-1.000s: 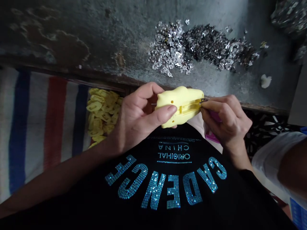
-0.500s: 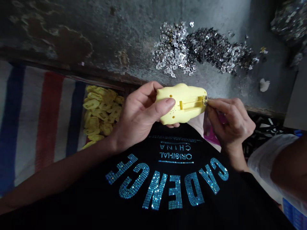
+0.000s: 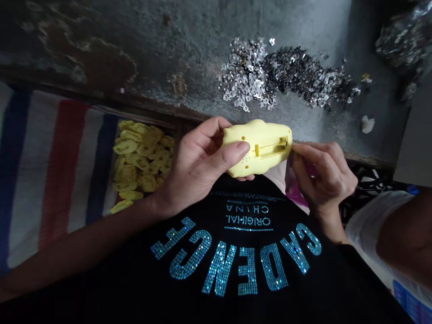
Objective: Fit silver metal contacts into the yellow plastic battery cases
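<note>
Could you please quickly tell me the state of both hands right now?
Left hand: closed around one end of the yellow plastic shell.
Right hand: pinched closed at the shell's other end; whether it holds anything cannot be told.

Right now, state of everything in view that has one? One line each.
Left hand: gripping the yellow casing
Yellow casing: held, slot uncovered
Metal piece: at the slot's right end; can't tell if fully seated
Right hand: fingertips pinched at the casing's right end
Small metal parts: heaped loose on table
Yellow parts: piled
Table: worn, stained
</note>
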A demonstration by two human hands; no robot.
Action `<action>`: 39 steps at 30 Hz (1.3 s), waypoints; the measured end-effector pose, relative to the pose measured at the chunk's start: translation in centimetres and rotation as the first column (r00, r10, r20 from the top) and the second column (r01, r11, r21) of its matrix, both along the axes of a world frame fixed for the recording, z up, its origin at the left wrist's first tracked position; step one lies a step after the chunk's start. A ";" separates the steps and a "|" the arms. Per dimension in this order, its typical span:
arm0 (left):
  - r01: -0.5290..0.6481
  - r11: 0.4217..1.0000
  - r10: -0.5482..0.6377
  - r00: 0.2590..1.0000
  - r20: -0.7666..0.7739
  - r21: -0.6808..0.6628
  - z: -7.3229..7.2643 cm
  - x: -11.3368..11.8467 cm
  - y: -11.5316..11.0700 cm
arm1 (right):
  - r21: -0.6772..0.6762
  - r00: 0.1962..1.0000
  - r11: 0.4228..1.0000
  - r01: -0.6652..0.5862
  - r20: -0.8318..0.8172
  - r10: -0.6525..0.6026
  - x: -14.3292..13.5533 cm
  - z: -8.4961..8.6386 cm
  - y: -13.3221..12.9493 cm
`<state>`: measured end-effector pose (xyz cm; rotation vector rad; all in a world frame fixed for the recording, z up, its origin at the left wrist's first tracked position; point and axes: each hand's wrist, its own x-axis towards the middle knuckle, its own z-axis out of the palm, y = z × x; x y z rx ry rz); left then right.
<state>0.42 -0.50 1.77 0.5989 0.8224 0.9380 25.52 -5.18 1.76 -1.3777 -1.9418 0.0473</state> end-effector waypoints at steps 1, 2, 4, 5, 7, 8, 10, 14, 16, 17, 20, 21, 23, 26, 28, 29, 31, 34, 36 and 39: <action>0.005 1.000 -0.004 1.000 -0.009 0.011 -0.1 0.0 -0.1 | -0.046 0.998 0.999 0.015 -0.062 -0.018 0.1 0.0 0.2; 0.011 0.999 -0.010 1.000 -0.026 0.034 -0.1 -0.1 -0.2 | -0.121 0.990 0.992 0.021 -0.138 -0.038 0.3 -0.1 0.4; 0.034 0.995 -0.027 0.997 -0.075 0.096 -0.1 -0.2 -0.4 | -0.304 0.949 0.952 -0.034 -0.308 -0.065 0.7 -0.6 1.2; 0.052 0.991 -0.039 0.994 -0.102 0.123 0.0 -0.3 -0.6 | -0.378 0.921 0.921 -0.091 -0.383 -0.066 1.0 -0.9 1.6; 0.093 0.980 -0.064 0.984 -0.167 0.176 0.2 -0.4 -0.8 | -0.440 0.876 0.876 -0.198 -0.481 -0.044 1.3 -1.5 2.4; 0.119 0.972 -0.077 0.976 -0.204 0.201 0.3 -0.4 -0.9 | -0.446 0.868 0.867 -0.223 -0.496 -0.032 1.5 -1.7 2.6; 0.182 0.949 -0.110 0.956 -0.272 0.256 0.5 -0.5 -1.1 | -0.430 0.869 0.875 -0.223 -0.495 -0.021 1.5 -2.1 2.9; 0.332 0.894 -0.229 0.916 -0.330 0.300 0.7 -0.7 -0.8 | -0.332 0.862 0.926 -0.182 -0.506 -0.013 1.3 -2.9 2.1; 0.440 0.848 -0.335 0.877 -0.345 0.297 0.6 -0.6 -0.3 | -0.243 0.853 0.955 -0.169 -0.522 0.018 1.3 -3.7 1.6; 0.496 0.814 -0.384 0.849 -0.363 0.300 0.6 -0.5 0.0 | -0.186 0.845 0.968 -0.170 -0.532 0.046 1.4 -4.1 1.4; 0.619 0.703 -0.449 0.768 -0.456 0.350 0.4 0.0 0.8 | 0.005 0.831 0.985 -0.174 -0.536 0.150 1.7 -5.1 1.1; 0.642 0.669 -0.449 0.750 -0.485 0.374 0.3 0.2 1.0 | 0.049 0.838 0.984 -0.172 -0.518 0.172 1.8 -5.3 1.0; 0.670 0.608 -0.439 0.730 -0.523 0.426 0.3 0.5 1.2 | 0.072 0.863 0.984 -0.163 -0.473 0.178 2.2 -5.4 0.8; 0.691 0.547 -0.435 0.717 -0.545 0.473 0.2 0.6 1.1 | 0.061 0.873 0.984 -0.165 -0.456 0.174 2.9 -5.4 0.6; 0.680 0.530 -0.425 0.730 -0.536 0.506 0.2 0.4 1.0 | 0.064 0.867 0.985 -0.163 -0.468 0.174 3.1 -5.5 0.5; 0.670 0.529 -0.418 0.740 -0.527 0.521 0.2 0.4 1.0 | 0.066 0.862 0.985 -0.159 -0.477 0.171 3.0 -5.6 0.5; 0.621 0.557 -0.390 0.782 -0.487 0.551 0.0 0.3 0.9 | 0.063 0.843 0.989 -0.136 -0.517 0.149 2.5 -5.8 0.5; 0.414 0.717 -0.193 0.891 -0.411 0.561 -0.9 0.4 0.8 | -0.008 0.768 0.999 -0.052 -0.639 0.035 0.6 -5.9 0.2; 0.166 0.819 0.046 0.935 -0.351 0.549 -1.8 0.5 0.9 | -0.144 0.696 0.988 -0.059 -0.715 -0.063 -0.6 -5.7 0.0; -0.007 0.839 0.234 0.907 -0.349 0.544 -2.7 -0.1 1.5 | -0.367 0.644 0.870 -0.329 -0.761 -0.078 -1.0 -4.8 0.5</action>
